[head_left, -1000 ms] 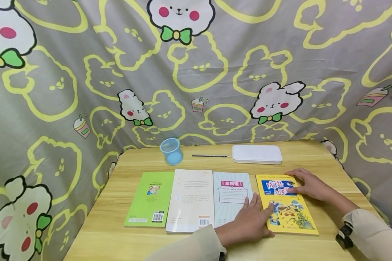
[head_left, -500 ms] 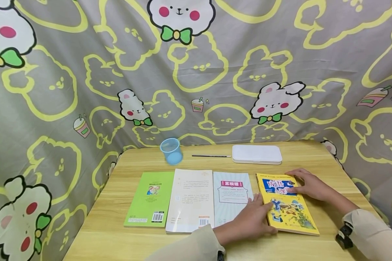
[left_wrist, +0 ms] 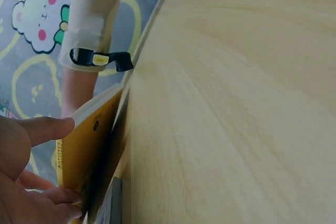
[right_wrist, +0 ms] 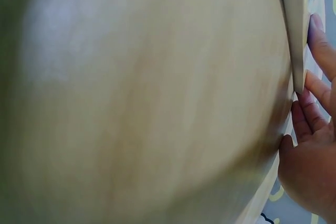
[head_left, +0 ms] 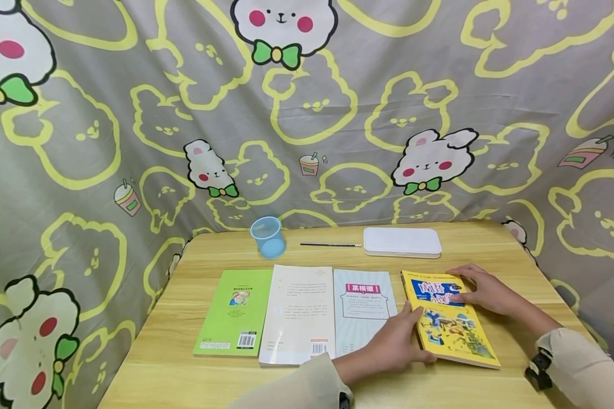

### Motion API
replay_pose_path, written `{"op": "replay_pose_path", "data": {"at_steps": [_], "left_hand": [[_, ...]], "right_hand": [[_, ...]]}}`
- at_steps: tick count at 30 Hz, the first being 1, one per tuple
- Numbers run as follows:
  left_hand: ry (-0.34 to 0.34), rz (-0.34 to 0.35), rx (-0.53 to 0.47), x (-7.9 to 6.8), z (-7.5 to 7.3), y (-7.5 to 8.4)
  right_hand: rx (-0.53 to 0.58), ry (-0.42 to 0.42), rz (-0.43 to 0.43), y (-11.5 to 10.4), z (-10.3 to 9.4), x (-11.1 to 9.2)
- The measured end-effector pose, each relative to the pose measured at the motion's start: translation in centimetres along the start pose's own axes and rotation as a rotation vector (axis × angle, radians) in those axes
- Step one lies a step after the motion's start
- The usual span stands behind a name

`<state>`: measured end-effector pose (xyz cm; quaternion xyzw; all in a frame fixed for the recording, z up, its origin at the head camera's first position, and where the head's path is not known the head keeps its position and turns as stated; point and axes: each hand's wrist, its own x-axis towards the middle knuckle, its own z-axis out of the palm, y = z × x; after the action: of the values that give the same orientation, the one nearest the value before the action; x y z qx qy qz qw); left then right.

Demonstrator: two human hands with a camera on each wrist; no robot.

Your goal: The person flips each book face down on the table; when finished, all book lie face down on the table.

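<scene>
A yellow book (head_left: 455, 335) with a blue title panel lies at the right of the row, its left side raised a little off the table. My left hand (head_left: 391, 343) grips that raised side; in the left wrist view the thumb (left_wrist: 55, 128) is at the page edge and fingertips reach under the yellow cover (left_wrist: 86, 150). At the upper right edge, my right hand (head_left: 486, 291) holds the book with the thumb on its cover. The right wrist view shows the right hand (right_wrist: 310, 169) at the book's edge (right_wrist: 296, 30), other fingers low by the tabletop.
Left of the yellow book lie a pale blue book (head_left: 363, 329), a cream book (head_left: 297, 312) and a green book (head_left: 235, 324). Behind them on the wooden table (head_left: 158, 363) are a blue cup (head_left: 270, 241), a thin dark brush or pencil (head_left: 330, 245) and a white case (head_left: 402, 241).
My left fingers have drawn back from the pale blue book and cover, now gripping the yellow book's left side. That side has risen slightly. My right hand stays in place.
</scene>
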<state>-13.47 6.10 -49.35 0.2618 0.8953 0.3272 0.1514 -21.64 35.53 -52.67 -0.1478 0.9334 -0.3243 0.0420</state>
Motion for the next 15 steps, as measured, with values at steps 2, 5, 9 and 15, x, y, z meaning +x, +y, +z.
{"op": "replay_pose_path", "data": {"at_steps": [2, 5, 9, 15], "left_hand": [[0.016, -0.011, -0.071, -0.02, 0.06, -0.12], [0.023, -0.018, -0.184, -0.07, 0.03, -0.23], [0.018, -0.025, -0.274, -0.12, -0.03, -0.38], [0.018, -0.04, -0.394, -0.13, 0.04, -0.63]], "right_hand": [[0.0, 0.0, 0.001, -0.03, 0.0, -0.01], [0.0, 0.0, 0.006, -0.1, 0.01, -0.02], [0.0, -0.003, 0.019, -0.18, 0.05, 0.02], [0.005, -0.005, 0.032, -0.19, 0.1, 0.05]]}}
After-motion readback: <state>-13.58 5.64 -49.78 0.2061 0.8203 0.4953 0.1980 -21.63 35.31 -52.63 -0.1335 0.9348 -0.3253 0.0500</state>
